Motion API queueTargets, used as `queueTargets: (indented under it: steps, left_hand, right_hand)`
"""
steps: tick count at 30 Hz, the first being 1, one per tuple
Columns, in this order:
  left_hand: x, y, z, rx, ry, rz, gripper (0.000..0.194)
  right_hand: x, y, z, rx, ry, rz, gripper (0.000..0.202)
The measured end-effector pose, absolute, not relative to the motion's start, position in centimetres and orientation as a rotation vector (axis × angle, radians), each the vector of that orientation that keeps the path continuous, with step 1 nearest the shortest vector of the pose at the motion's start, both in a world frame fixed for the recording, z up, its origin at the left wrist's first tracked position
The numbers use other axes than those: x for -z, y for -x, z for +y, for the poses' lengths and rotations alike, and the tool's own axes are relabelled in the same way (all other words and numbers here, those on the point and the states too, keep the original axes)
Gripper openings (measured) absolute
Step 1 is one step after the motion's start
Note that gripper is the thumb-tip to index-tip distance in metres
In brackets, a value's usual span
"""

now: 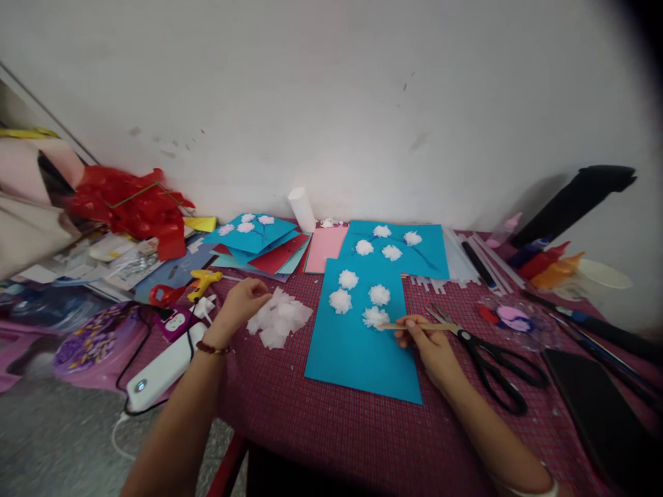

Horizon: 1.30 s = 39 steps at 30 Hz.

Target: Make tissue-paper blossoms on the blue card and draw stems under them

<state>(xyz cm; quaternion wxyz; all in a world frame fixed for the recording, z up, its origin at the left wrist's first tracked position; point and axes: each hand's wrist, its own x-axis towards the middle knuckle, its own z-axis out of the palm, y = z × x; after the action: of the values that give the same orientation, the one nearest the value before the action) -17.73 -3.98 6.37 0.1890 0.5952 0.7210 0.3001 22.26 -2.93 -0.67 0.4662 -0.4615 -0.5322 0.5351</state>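
A blue sheet (pixel 357 352) lies in front of me with several white ruffled paper flowers on it. My right hand (pixel 422 338) pinches a thin wooden stick (pixel 391 326), whose left tip touches the lower right flower (pixel 376 317). To the left, a loose pile of white paper pieces (pixel 280 319) rests on the red checked table cover. My left hand (pixel 247 301) is over the upper left edge of that pile, fingers curled together; whatever they hold is too small to make out.
Black scissors (pixel 492 359) lie right of my right hand, beside a dark flat object (pixel 595 407). Another blue sheet with flowers (pixel 429 241) is behind. A yellow glue gun (pixel 204 281), a purple socket (pixel 176 321) and a white power bank (pixel 166 366) sit left.
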Motion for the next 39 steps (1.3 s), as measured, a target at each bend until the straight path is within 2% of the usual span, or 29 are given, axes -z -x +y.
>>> queueTargets:
  steps: [5,10,14,20,28,33,35,39]
  left_hand:
    - [-6.1,15.0,-5.0,-0.577,-2.224,1.904,0.019]
    - [-4.1,13.6,-5.4,-0.417,-2.348,1.957,0.026]
    - [-2.9,14.0,-5.2,-0.499,-2.302,2.040,0.026]
    - [-2.8,14.7,-5.0,-0.714,-2.327,1.975,0.004]
    - [-4.0,14.5,-6.0,-0.737,-2.337,2.099,0.009]
    - [-4.6,12.3,-6.7,-0.487,-2.437,2.050,0.034]
    - [-4.2,11.6,-6.4,-0.389,-2.458,1.973,0.038]
    - [-3.8,11.4,-5.4,-0.326,-2.452,1.968,0.014]
  right_hand:
    - [0.7,-22.3,-2.9,-1.319,1.119,-1.329,0.030]
    - [1.2,-22.4,-2.9,-1.335,1.079,-1.328,0.029]
    - [1.4,-22.5,-2.9,-1.341,1.081,-1.341,0.028]
    - [0.9,-22.3,-2.9,-1.340,1.075,-1.323,0.030]
    - [1.1,-22.2,-2.9,-1.352,1.062,-1.317,0.028]
    - [1.3,-22.3,-2.9,-1.363,1.036,-1.322,0.027]
    - [1.3,-22.3,-2.9,-1.360,1.034,-1.318,0.027]
    - [1.2,-22.3,-2.9,-1.362,1.034,-1.320,0.026]
